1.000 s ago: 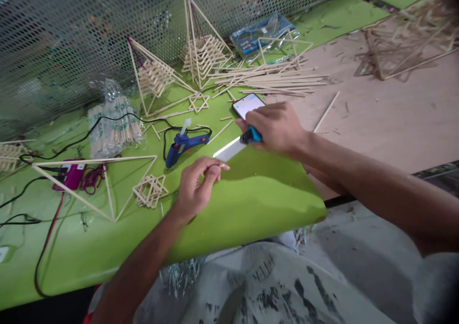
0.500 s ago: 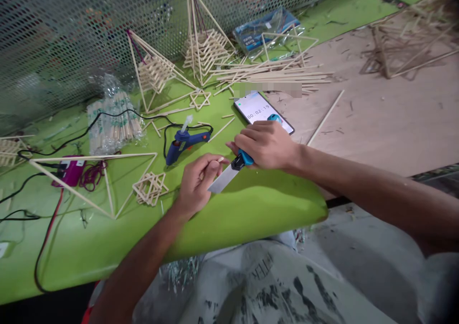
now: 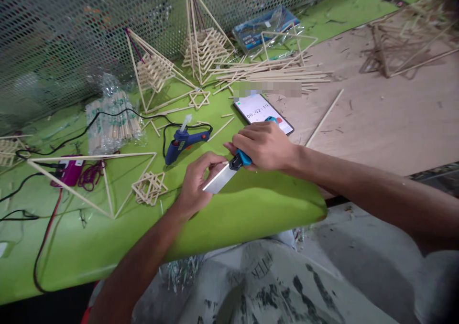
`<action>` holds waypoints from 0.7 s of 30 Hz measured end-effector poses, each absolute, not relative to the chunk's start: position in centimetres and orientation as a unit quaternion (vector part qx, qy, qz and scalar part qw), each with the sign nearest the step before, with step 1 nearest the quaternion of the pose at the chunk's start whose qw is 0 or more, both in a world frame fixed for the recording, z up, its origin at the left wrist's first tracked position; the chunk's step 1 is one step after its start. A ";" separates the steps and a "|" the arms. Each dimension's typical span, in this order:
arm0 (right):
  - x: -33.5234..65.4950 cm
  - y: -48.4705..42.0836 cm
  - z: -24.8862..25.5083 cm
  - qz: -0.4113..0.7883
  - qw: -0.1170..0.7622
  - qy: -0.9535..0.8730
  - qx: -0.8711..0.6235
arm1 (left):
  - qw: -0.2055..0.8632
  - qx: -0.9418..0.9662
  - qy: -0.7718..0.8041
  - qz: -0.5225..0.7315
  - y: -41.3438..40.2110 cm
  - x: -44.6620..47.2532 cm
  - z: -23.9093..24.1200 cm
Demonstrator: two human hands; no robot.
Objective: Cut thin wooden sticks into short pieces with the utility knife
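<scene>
My right hand (image 3: 263, 145) is wrapped round the blue handle of a utility knife (image 3: 219, 178), its wide blade pointing down and left. That blade lies across the fingers of my left hand (image 3: 199, 178), which pinches a short wooden stick (image 3: 225, 163). Only the stick's pale end shows; the blade and fingers hide the rest. Just beyond my left hand, a blue glue gun (image 3: 179, 145) rests on the green table. A small star-shaped stick frame (image 3: 149, 189) sits to the left of that hand. Behind my right hand lies a phone (image 3: 256, 108) showing a running timer.
Two stick pyramids (image 3: 204, 51) stand at the back before a perforated metal panel (image 3: 89, 37). Loose sticks (image 3: 272, 70) lie right of them. On the left are a bag of chopsticks (image 3: 114, 118), a purple power block (image 3: 71, 170), cables and a large triangular frame (image 3: 75, 197).
The knife blade has turned and slid over my left thumb and fingers, now covering more of them and the stick. My right hand has shifted slightly left.
</scene>
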State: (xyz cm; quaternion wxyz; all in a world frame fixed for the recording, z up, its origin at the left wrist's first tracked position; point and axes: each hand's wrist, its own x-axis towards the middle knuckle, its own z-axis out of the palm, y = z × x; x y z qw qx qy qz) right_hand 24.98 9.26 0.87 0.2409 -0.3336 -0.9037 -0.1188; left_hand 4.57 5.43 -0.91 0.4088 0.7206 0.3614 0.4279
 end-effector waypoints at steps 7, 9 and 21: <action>24.9 9.3 0.7 -0.086 0.230 -0.907 -0.342 | 0.402 0.727 0.349 0.435 5.5 4.6 -1.0; 24.9 9.3 0.6 -0.079 0.231 -0.907 -0.343 | 0.398 0.729 0.345 0.436 5.5 4.6 -0.9; 24.8 9.1 0.6 -0.077 0.237 -0.907 -0.339 | 0.381 0.737 0.350 0.434 5.0 4.5 -0.3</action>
